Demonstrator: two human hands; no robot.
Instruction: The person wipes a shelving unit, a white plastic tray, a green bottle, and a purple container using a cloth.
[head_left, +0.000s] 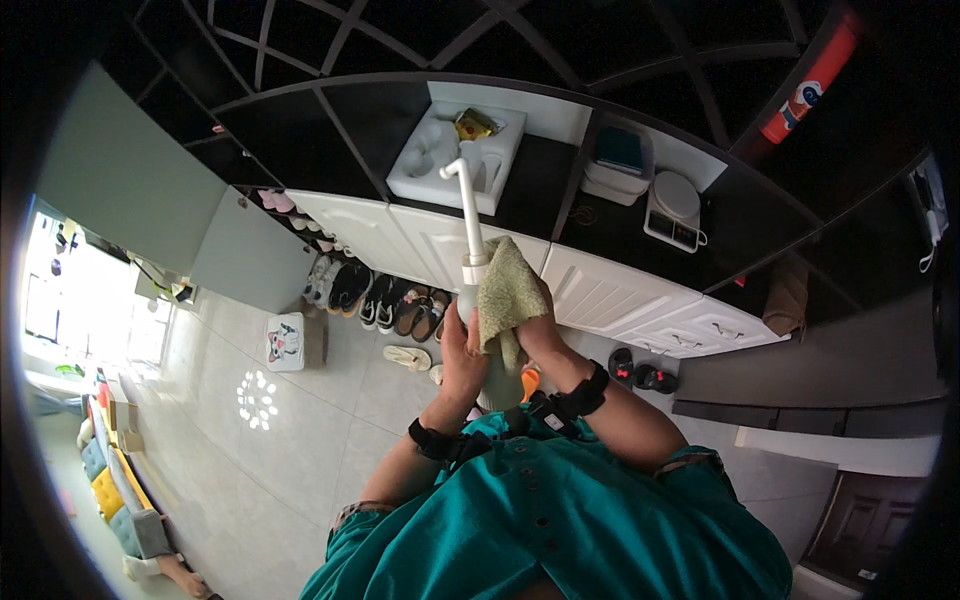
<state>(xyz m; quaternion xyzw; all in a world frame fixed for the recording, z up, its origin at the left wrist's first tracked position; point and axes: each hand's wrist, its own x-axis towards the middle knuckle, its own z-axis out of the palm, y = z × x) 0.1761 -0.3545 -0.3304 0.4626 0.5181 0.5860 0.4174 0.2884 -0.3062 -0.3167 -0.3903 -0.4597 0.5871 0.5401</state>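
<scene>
A pale grey-green bottle-shaped device (466, 301) stands nearly upright before my chest. It has a ribbed lower body and a long white nozzle (469, 206) with a bent tip. My left hand (463, 356) grips its body from the left side. In my right hand (541, 330) is a light green terry cloth (510, 292), which lies against the device's right side just under the nozzle collar. The cloth hides part of the body and some of my right fingers.
A white foam packing tray (427, 161), plastic containers (619, 169) and a kitchen scale (675, 210) occupy the black shelf ahead. White cabinet doors (592, 289) are below it. Several shoes (379, 304) line the floor, near a cat-print box (285, 343). Another person's leg (180, 576) shows lower left.
</scene>
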